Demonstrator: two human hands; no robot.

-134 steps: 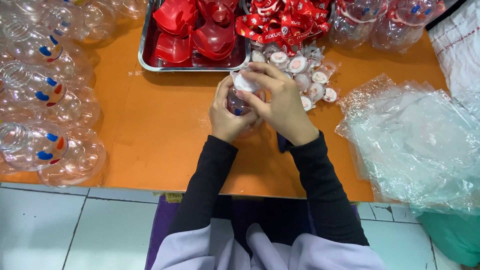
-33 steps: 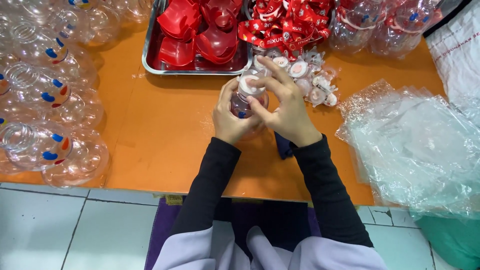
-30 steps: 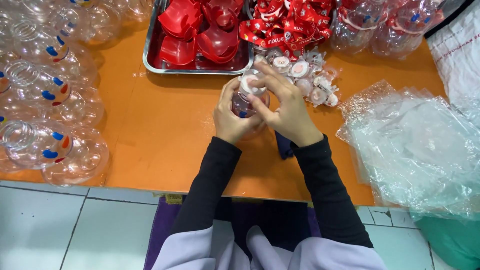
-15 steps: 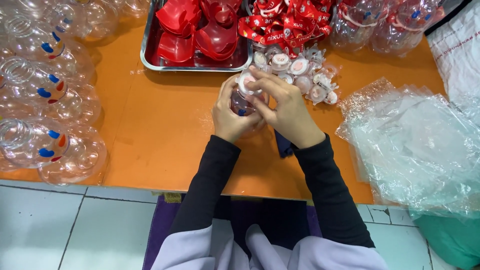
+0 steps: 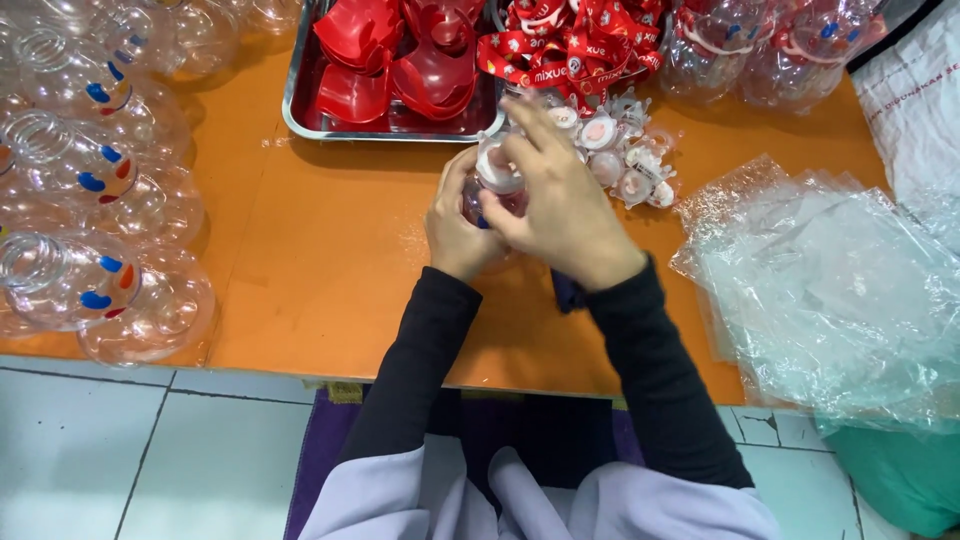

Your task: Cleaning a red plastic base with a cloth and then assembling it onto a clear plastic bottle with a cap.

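Note:
Both my hands meet over the orange table point(image 5: 330, 260), holding one small clear plastic bottle point(image 5: 482, 197) between them. My left hand point(image 5: 455, 225) wraps the bottle's body from the left. My right hand point(image 5: 560, 205) covers it from the right, fingertips on a white round cap point(image 5: 498, 170) at the bottle's top. Most of the bottle is hidden by my fingers. A loose heap of similar white caps point(image 5: 620, 150) lies just beyond my right hand.
A steel tray point(image 5: 300, 115) of red plastic pieces stands at the back, with red ribbons point(image 5: 570, 45) beside it. Clear figure-shaped bottles point(image 5: 90, 180) with blue and red dots crowd the left side. A pile of clear plastic bags point(image 5: 840, 290) lies at the right.
My hands have stayed clasped on the bottle in the same spot; my right fingers have shifted slightly on the cap. The view has barely moved.

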